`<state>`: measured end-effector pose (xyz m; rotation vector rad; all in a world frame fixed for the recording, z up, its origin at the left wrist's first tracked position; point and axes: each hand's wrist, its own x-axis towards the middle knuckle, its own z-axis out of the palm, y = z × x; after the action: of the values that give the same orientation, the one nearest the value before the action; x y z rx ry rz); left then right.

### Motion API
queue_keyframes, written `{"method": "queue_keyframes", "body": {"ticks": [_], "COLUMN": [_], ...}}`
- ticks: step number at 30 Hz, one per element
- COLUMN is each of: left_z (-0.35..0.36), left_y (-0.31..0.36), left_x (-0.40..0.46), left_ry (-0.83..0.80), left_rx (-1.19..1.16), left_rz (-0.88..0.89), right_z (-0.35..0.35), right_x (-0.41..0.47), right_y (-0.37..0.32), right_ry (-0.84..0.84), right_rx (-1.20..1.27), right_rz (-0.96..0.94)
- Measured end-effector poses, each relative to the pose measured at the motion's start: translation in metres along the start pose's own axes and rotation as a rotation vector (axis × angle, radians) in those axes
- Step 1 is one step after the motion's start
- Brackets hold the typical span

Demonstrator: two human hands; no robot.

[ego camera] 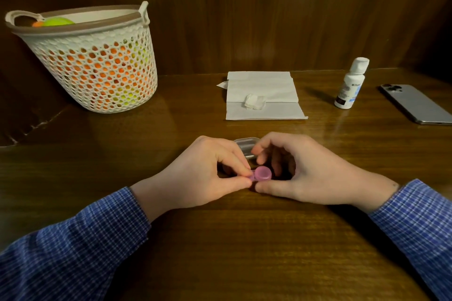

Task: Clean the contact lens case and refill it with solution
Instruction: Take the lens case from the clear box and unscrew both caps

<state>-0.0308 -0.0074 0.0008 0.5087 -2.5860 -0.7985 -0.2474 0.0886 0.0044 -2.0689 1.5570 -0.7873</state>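
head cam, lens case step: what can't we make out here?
- Pink lens case: left end hidden in the left hand grip; lid state unclear.
- Clear container: mostly behind both hands.
- Right hand: fingertips curl out of sight, contact with the case uncertain.
- Solution bottle: label too small to read.
- Phone: cut by the right edge.
- Basket: contents only glimpsed through mesh.

Contact lens case (pixel 261 175): pink; left part hidden under left hand (pixel 208 173) fingertips.
Clear box (pixel 245 145): mostly hidden behind both hands.
Right hand (pixel 300 173): palm side in shadow; grip cannot be told.
Phone (pixel 415 105): cut off by right picture edge.
Bottle (pixel 351 85): label print too small to read.
Basket (pixel 97 61): contents only partly visible through mesh.
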Motion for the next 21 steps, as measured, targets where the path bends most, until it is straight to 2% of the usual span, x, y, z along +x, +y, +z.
{"method": "queue_keyframes", "body": {"ticks": [7,12,17,21], "left_z": [-0.0003,-0.0009,-0.0011,-0.0012], "left_y": [-0.0013,-0.0012,-0.001,-0.0006], "left_x": [0.0006,0.0003,0.0007,0.0002], "left_ry": [-0.007,-0.009,-0.009,-0.012], "left_rx": [-0.003,0.003,0.001,0.001], "left_rz": [-0.001,0.006,0.005,0.003], "right_z": [-0.0023,-0.0003,-0.0021,-0.0015], "right_x": [-0.0014,0.0003,-0.0009,-0.0013], "right_y": [0.0015,0.0,0.0021,0.0013], "right_ry": [-0.031,0.029,-0.023,-0.006], "right_rx": [0.087,-0.017,0.07,0.04], "right_rz": [-0.004,0.037,0.006,0.003]}}
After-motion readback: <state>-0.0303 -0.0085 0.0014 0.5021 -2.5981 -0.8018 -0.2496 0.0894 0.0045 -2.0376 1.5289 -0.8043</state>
